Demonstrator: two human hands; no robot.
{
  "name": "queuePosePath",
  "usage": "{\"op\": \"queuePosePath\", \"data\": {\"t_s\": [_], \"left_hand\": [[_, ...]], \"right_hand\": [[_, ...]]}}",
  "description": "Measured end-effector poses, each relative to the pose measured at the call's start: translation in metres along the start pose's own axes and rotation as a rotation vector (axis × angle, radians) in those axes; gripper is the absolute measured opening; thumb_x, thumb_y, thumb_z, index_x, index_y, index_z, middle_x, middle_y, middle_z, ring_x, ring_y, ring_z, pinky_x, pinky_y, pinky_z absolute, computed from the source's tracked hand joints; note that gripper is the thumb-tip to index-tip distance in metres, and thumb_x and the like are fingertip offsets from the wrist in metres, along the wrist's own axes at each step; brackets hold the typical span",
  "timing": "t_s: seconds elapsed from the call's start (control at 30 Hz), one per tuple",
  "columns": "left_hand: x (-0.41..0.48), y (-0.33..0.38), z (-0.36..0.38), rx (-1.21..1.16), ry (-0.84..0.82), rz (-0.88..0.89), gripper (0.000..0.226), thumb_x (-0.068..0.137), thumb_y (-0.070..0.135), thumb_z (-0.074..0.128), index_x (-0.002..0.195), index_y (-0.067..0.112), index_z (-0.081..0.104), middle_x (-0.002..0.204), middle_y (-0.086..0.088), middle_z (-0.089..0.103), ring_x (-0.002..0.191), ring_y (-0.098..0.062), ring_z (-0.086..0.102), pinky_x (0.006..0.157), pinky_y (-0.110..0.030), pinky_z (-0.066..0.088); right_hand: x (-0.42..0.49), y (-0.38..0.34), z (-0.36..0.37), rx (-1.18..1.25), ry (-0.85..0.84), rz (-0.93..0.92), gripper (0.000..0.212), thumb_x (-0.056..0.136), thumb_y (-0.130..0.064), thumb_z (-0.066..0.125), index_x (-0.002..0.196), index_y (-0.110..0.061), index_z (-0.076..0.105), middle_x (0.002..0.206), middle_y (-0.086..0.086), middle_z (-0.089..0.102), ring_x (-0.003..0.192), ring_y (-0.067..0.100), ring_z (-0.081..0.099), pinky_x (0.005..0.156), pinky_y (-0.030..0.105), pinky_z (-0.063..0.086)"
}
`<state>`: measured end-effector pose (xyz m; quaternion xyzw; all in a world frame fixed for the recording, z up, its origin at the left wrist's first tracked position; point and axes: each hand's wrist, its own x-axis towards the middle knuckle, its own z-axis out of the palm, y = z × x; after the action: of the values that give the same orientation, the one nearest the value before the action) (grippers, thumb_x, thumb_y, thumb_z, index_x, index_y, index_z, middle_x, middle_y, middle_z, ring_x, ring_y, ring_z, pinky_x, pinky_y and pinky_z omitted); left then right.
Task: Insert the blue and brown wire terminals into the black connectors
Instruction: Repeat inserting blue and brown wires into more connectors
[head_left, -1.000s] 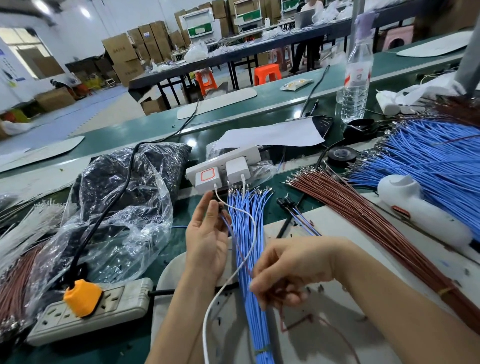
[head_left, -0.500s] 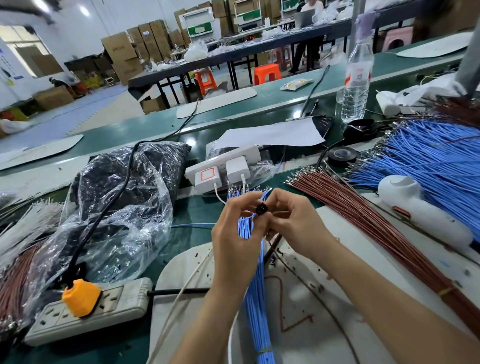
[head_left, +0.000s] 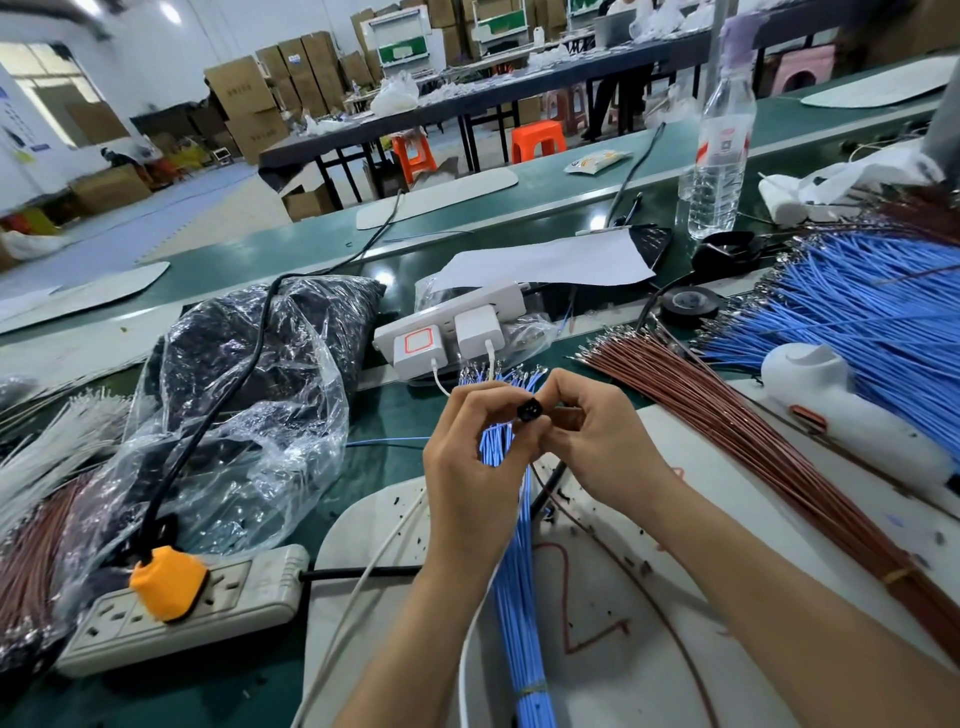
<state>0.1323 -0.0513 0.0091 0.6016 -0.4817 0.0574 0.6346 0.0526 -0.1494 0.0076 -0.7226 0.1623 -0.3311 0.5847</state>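
Left hand (head_left: 470, 467), right hand (head_left: 602, 447) pinch connector (head_left: 531, 410) facing camera.

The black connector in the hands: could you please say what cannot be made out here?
- Head view: whether a terminal sits in the black connector; its holes are too small.
- Head view: whether the right hand also pinches a wire; its fingers hide that.
- Head view: the blue wire bundle's near end; cut off by bottom edge.

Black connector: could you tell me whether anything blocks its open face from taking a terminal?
Nothing visible does: the left hand and right hand pinch the black connector by its body, and its holed face shows uncovered.
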Motion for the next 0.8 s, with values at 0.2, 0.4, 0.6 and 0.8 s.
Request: {"op": "queuePosePath", "data": {"t_s": [0.2,0.4,0.6,0.8], "left_hand": [[-0.001,-0.005,0.001,-0.006,-0.026,0.018,0.023,0.075,0.005,0.071,0.091,0.019,0.064,0.097,0.0,0.061,0.092,-0.015,0.063,0.081,-0.03,0.052],[-0.004,-0.011,0.001,-0.035,-0.044,0.028,0.027,0.075,0.005,0.073,0.094,0.023,0.065,0.097,0.004,0.061,0.093,-0.019,0.063,0.081,-0.038,0.053],[-0.002,-0.01,0.002,-0.066,-0.047,0.002,0.021,0.076,0.015,0.073,0.092,0.025,0.065,0.094,0.008,0.061,0.09,-0.019,0.063,0.081,-0.037,0.053],[-0.002,-0.009,0.003,-0.105,-0.058,-0.036,0.025,0.073,0.007,0.074,0.09,0.023,0.065,0.093,0.0,0.061,0.089,-0.023,0.063,0.08,-0.04,0.053]], "right_hand": [[0.001,-0.001,-0.001,-0.088,-0.009,-0.006,0.02,0.078,0.013,0.066,0.074,0.002,0.05,0.061,-0.003,0.053,0.051,-0.004,0.052,0.054,0.01,0.04],[-0.001,-0.002,-0.002,-0.159,-0.024,-0.031,0.015,0.08,0.013,0.064,0.078,0.006,0.05,0.065,0.003,0.055,0.058,0.006,0.053,0.057,0.017,0.042],[-0.002,-0.002,-0.001,-0.114,-0.002,-0.073,0.016,0.08,0.011,0.065,0.077,0.006,0.05,0.077,0.025,0.063,0.077,0.043,0.063,0.072,0.049,0.052],[-0.003,-0.001,0.002,-0.07,0.017,-0.073,0.022,0.079,0.016,0.06,0.072,0.003,0.043,0.08,0.032,0.057,0.08,0.048,0.06,0.075,0.057,0.05]]}}
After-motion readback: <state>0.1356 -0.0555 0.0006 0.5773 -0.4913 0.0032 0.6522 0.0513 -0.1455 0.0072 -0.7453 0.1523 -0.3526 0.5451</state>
